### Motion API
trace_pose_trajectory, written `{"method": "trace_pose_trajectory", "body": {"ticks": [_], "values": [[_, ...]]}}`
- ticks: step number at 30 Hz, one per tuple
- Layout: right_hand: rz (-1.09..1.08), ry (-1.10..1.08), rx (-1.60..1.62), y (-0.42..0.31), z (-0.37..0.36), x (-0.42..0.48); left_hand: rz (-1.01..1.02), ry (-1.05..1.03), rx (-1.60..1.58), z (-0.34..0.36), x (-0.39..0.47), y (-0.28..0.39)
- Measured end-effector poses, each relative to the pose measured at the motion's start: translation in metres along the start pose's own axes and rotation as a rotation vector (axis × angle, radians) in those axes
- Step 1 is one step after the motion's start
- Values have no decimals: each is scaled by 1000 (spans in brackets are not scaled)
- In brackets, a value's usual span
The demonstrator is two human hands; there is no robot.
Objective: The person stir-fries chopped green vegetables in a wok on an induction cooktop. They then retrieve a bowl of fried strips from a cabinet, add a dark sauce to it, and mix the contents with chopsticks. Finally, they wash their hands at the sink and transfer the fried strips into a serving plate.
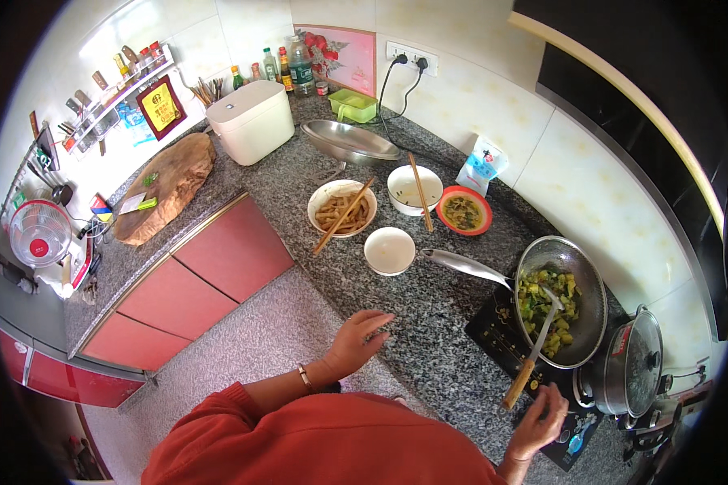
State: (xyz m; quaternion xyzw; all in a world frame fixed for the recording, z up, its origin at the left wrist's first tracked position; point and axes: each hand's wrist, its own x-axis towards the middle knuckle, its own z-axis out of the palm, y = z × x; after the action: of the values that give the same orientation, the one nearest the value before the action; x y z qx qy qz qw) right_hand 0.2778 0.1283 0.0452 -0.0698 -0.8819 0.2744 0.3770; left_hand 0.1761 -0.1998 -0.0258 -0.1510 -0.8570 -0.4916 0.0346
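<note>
My left hand, empty with its fingers apart, hovers by the counter's front edge. Beside the induction cooktop is my right hand, near the wooden handle of a metal spatula; nothing shows in it. The spatula rests in a steel wok of chopped green and yellow vegetables. An empty white bowl stands left of the wok's handle. Behind it are a bowl of brown strips with chopsticks across it, a white bowl with chopsticks, and a red-rimmed bowl of food.
A lidded pot stands right of the wok. Along the back are a metal lid or pan, a cream container, a green plastic basket and a white-blue packet. A knife lies on a wooden chopping board at left.
</note>
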Motion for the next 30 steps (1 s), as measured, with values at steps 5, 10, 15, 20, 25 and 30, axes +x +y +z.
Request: {"method": "trace_pose_trajectory", "body": {"ticks": [5,10,15,20,25,30], "values": [[-181,-356,177,-74,80,-16,-59,75,-224,-43,13,-38],[-225,-442,159,-140,171,-33,-116,122,-226,-122,33,-95],[-370,-491,126,-188,271,4,-410,102,-509,-175,65,-158],[-430,-596,22,-208,365,52,-525,31,-779,-184,101,-188],[-595,-764,-9,-218,421,82,-692,-11,-800,-185,138,-202],[-711,-795,112,-199,450,91,-695,-231,-866,-194,173,-225]]}}
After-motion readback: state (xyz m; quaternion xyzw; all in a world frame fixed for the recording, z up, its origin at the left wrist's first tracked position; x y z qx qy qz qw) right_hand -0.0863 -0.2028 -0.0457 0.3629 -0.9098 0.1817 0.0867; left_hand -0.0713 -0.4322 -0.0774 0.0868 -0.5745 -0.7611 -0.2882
